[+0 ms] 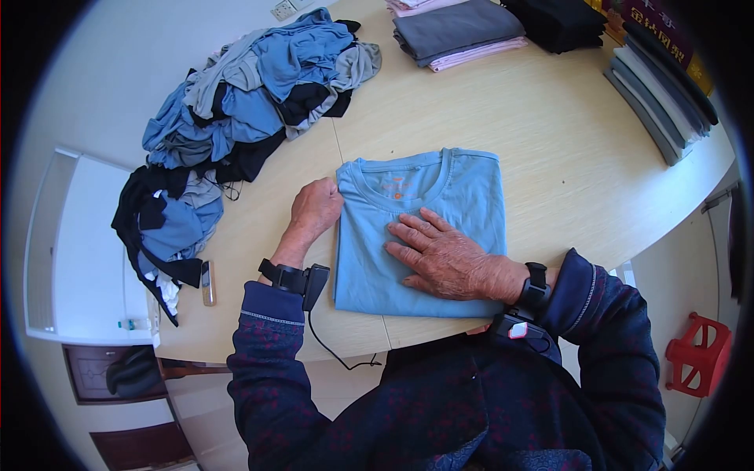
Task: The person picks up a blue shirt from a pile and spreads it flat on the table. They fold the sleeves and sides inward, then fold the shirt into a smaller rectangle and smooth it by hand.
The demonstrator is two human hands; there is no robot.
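Note:
A light blue T-shirt [369, 259] lies folded into a rectangle on the table, with its collar at the far side and small orange print inside the neck. My right hand [448, 255] rests flat on the shirt front, fingers spread below the neckline. Closed into a fist, my left hand [316, 207] is against the shirt's left edge near the shoulder. Its fingertips are turned out of sight, so whether they pinch cloth does not show.
A loose heap of blue, grey and black clothes [243, 102] spreads along the table's left side. Folded stacks, including a grey one [459, 31], a black one [554, 23] and a mixed one [656, 90], stand at the back right. A phone-like object [208, 283] lies at left; a red stool [699, 355] is at right.

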